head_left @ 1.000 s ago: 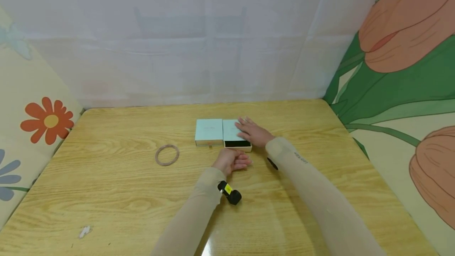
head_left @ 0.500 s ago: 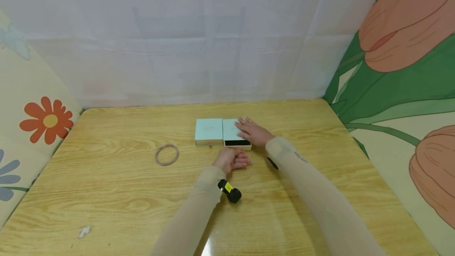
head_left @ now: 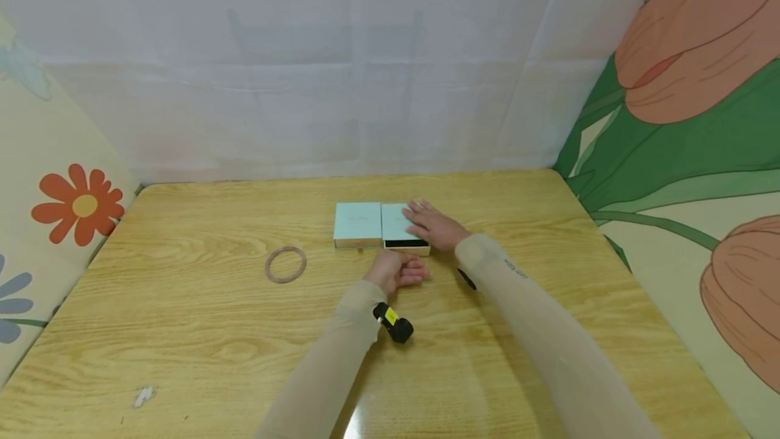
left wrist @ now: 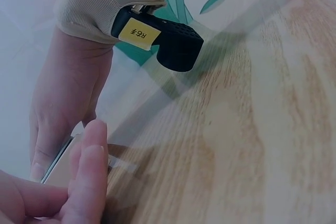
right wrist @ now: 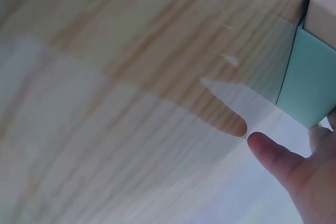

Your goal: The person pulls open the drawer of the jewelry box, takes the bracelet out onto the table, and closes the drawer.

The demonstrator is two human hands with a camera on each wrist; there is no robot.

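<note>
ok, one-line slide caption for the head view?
Right hand on a partly open box, left hand at its front, second box alongside.

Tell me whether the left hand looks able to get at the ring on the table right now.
Probably yes: the ring lies on the table, left of the left hand, with nothing standing between them. The hand would likely first have to leave the front of the partly open box.

The boxes [head_left: 357,221] are pale turquoise, the ring [head_left: 267,267] perhaps mauve-grey, the sleeves [head_left: 530,303] beige, the table [head_left: 183,317] yellow wood-grained.
</note>
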